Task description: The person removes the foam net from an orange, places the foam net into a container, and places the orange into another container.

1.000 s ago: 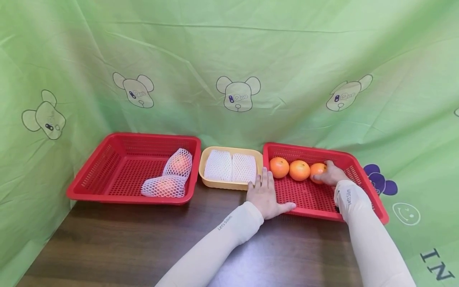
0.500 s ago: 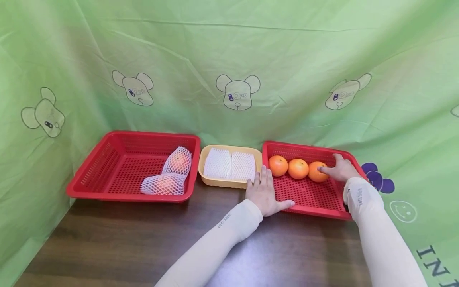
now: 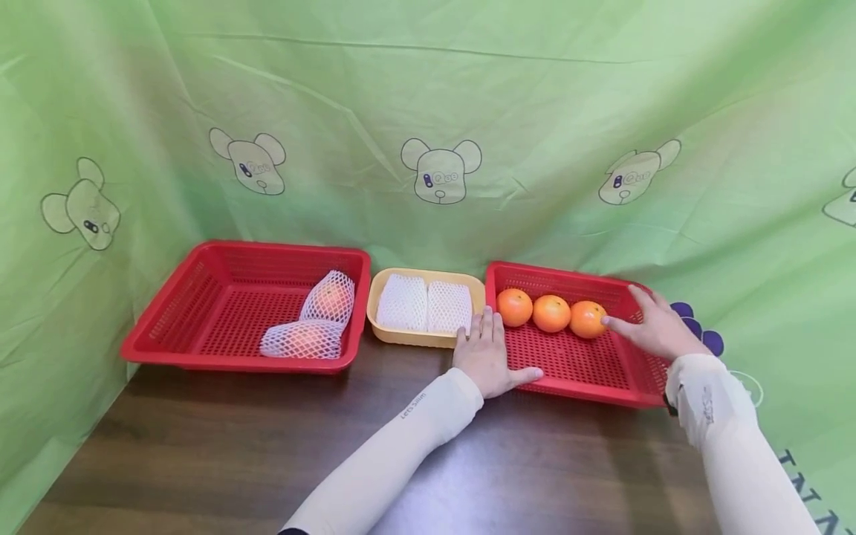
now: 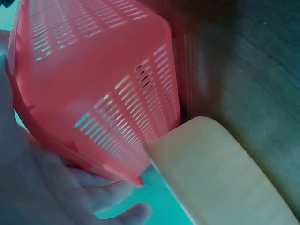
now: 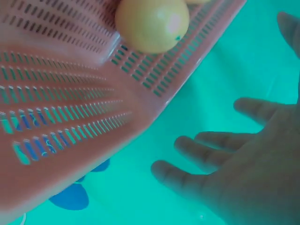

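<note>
A green cloth [image 3: 334,89] hangs round the back and sides, printed with outlined animal heads [image 3: 440,176], and below it a brown wooden bench [image 3: 200,453] fills the lower part of the head view. On the bench stand two red slotted baskets: the left basket [image 3: 254,301] near nine o'clock from the middle of the view, the right basket [image 3: 568,364] at about four. White sleeves [image 3: 381,453] cover both forearms, one coming in between six and seven o'clock, the other from about four. A yellow tray [image 3: 414,339] sits between the baskets, at six o'clock from the middle. The right hand [image 3: 658,331] is over the three o'clock end of the right basket, its fingers released and spread; the right wrist view shows them apart from the fruit. The left hand [image 3: 484,364] lies over that basket's near corner at eight o'clock, fingers released and straight toward twelve, thumb toward three. Two net-wrapped oranges [image 3: 331,297] lie in the left basket, at three and four o'clock. Two white foam nets [image 3: 403,302] lie side by side in the tray, at nine and three. Three bare oranges [image 3: 551,313] sit in a row inside the right basket, running from ten o'clock toward twelve, the last one just beside the right thumb in the head view
</note>
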### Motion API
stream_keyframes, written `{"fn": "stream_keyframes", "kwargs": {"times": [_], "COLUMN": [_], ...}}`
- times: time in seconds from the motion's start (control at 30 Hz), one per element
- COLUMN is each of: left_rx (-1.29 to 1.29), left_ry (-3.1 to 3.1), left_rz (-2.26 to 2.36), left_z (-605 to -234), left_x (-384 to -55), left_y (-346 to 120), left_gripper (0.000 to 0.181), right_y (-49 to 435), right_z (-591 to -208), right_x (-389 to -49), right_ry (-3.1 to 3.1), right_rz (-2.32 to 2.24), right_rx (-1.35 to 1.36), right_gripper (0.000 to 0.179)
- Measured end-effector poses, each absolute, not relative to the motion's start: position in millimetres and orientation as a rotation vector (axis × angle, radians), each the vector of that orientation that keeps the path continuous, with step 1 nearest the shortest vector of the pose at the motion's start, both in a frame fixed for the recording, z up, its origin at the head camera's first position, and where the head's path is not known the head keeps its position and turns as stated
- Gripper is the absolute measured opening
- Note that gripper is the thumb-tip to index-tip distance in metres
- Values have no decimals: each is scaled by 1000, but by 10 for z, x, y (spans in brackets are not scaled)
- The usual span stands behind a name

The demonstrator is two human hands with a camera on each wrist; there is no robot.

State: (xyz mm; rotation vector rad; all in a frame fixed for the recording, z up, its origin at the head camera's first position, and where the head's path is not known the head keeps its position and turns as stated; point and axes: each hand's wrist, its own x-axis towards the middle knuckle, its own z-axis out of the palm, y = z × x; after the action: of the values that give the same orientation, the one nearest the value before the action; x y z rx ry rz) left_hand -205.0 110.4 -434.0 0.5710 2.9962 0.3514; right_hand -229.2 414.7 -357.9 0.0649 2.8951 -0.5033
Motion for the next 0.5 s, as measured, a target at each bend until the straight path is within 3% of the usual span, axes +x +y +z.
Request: {"fn": "stream_keyframes", "kwargs": {"times": [0.5], "left_rx": [1006], "left_ry": [2979], "left_rz": [404], "left_z": [-4555], "left_x": [-1749], "left_y": [626], "left_gripper": [111], "right_y": [3569], "right_z": [-4004], "right_x": [-1591], "right_ry": [3031], "right_rz": [-427], "right_rx": [-129], "right_gripper": [109]}}
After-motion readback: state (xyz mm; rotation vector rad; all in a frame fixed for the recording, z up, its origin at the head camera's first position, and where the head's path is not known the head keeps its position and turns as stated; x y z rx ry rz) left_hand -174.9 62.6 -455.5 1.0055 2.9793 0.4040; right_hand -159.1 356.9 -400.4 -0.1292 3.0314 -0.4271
